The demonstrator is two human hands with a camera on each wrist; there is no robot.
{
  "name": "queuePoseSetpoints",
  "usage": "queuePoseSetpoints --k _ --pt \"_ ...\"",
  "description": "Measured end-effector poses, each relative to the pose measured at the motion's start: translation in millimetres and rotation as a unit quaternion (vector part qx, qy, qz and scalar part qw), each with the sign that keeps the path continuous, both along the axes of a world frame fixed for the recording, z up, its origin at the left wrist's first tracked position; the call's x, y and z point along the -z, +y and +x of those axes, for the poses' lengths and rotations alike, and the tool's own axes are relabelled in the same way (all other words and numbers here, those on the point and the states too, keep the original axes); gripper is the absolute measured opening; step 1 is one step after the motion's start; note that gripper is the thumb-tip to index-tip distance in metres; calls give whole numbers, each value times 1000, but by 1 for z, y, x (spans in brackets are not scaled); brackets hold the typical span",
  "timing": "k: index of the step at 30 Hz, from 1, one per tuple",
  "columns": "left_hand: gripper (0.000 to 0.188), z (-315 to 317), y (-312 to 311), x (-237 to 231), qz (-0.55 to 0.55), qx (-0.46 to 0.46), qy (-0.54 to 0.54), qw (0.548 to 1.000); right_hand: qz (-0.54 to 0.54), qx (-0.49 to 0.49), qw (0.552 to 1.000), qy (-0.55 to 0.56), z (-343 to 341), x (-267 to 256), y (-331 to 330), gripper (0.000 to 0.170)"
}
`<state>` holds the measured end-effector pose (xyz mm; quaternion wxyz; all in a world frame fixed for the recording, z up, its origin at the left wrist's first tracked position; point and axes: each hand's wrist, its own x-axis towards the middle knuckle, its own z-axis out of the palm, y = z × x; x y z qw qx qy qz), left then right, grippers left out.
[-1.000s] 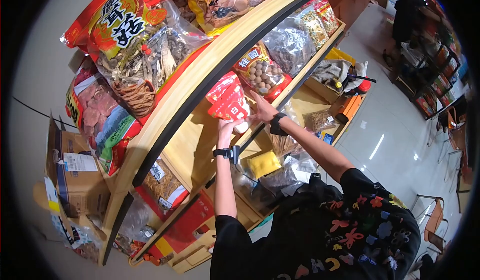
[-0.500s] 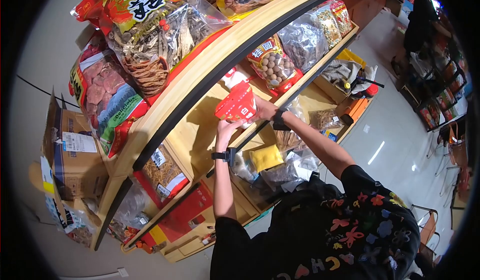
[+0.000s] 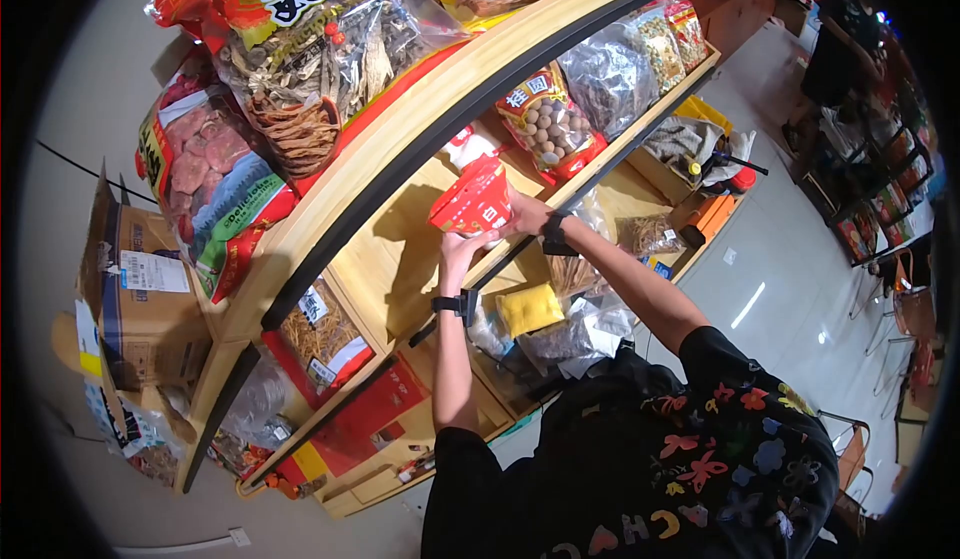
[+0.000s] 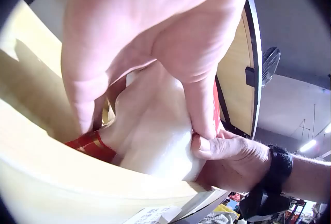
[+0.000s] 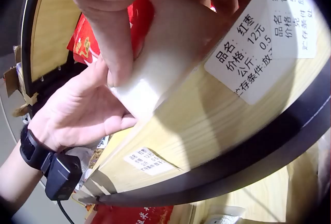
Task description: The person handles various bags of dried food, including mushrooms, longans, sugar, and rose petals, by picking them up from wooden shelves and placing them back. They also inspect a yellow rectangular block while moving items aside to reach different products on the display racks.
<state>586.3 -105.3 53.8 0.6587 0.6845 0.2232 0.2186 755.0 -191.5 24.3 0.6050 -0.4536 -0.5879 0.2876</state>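
Both hands hold a red and white pouch [image 3: 474,199] above the wooden shelf bin in the head view. My left hand [image 3: 459,255] grips its lower left side, and my right hand [image 3: 526,215] grips its right side. In the left wrist view, the left hand [image 4: 150,37] spreads over the pouch's white face [image 4: 155,125], its thumb close to the right thumb [image 4: 212,146]. In the right wrist view, the right thumb [image 5: 116,53] presses the white part [image 5: 165,37], while the left hand [image 5: 85,107] supports it from beside. Another red and white pack [image 3: 465,147] lies behind.
A longan bag [image 3: 548,124] and a clear bag [image 3: 612,74] stand to the right. Above them curves the wooden shelf edge [image 3: 450,69], with large food bags on top. A yellow pack [image 3: 530,309] lies on the lower shelf.
The pouch has moved down and slightly right from its place a second ago, uncovering the red and white pack behind it. Both hands still grip it, and the head view has shifted slightly.
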Motion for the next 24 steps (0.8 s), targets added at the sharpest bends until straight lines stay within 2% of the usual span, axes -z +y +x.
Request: queuePoseSetpoints --k 3,7,8,9,10,13,15,17,18,19,21,22,24 --pt "31 1 3 4 44 -15 -15 999 30 41 996 -67 0 -3 -1 111" --pt "22 -3 1 9 113 -52 2 992 24 51 997 -60 -5 -7 -6 110" --pt "19 -4 1 12 138 -68 -2 988 26 35 999 -17 -7 -7 -7 108" --pt "19 -4 -3 7 139 -64 -2 988 27 19 999 26 -8 -8 -8 106" --pt "20 -5 -10 -7 127 -65 -17 990 39 84 993 -77 -6 -19 -12 100" --pt "22 -10 -31 -47 106 -66 -81 989 -23 87 992 -92 -8 -52 -31 97" --pt "23 -16 -40 -64 157 -82 -76 981 -22 105 989 -100 -13 -69 -41 96" --pt "24 -23 -40 -62 159 -79 -44 983 -25 106 991 -75 -20 -79 -50 92" --pt "27 -25 -45 -63 121 -94 -81 985 -51 93 993 -49 -25 -88 -58 87" --pt "29 -27 -52 -69 83 -109 -116 984 -21 95 995 -20 -31 -90 -62 84" --pt "33 -34 -73 -80 36 -103 -128 986 -76 26 997 0 -34 -100 -82 82" --pt "33 -37 -83 -83 5 -109 -117 987 -102 -15 994 22 -36 -105 -95 85" --pt "36 -50 -97 -78 -72 -100 -66 990 -104 -97 984 109 -41 -86 -106 89"
